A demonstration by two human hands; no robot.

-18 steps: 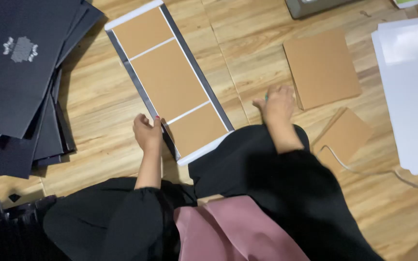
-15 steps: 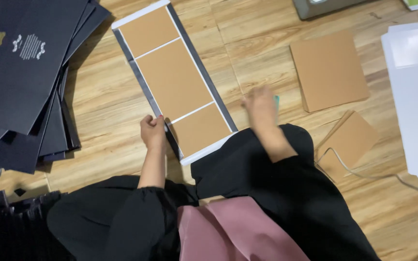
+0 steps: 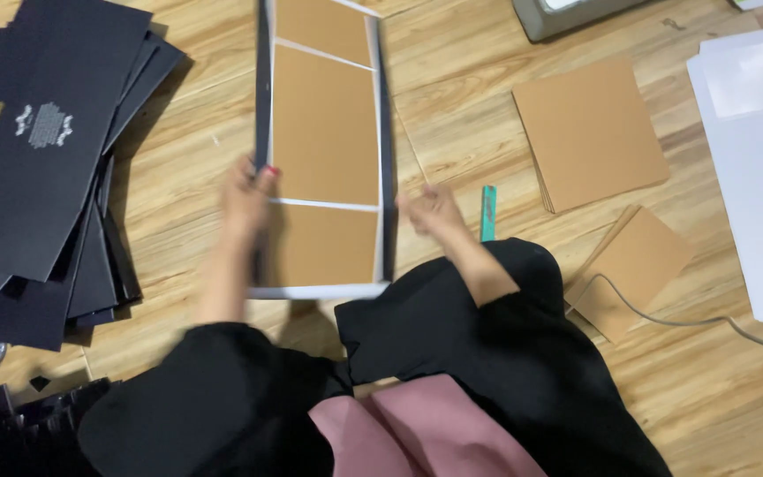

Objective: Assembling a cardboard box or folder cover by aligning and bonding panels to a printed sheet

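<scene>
A long dark sheet with three brown cardboard panels glued in a row lies flat on the wooden floor, straight in front of the person, its white near edge close to the black sleeves. The left hand rests on the sheet's left dark border beside the seam between the middle and nearest panels; its grip is curled over that edge, though blur hides how firmly it pinches. The right hand sits at the sheet's right border, fingers loosely together and touching or just off the edge; the pictures do not show whether it clamps anything.

Just right of that hand a small teal tool lies on the floor. Farther right lies a stack of square brown cardboard pieces, with a smaller brown cardboard piece nearer the person and a grey cable crossing its corner. White sheets lie at the right margin. A fanned pile of black printed sheets covers the floor at left.
</scene>
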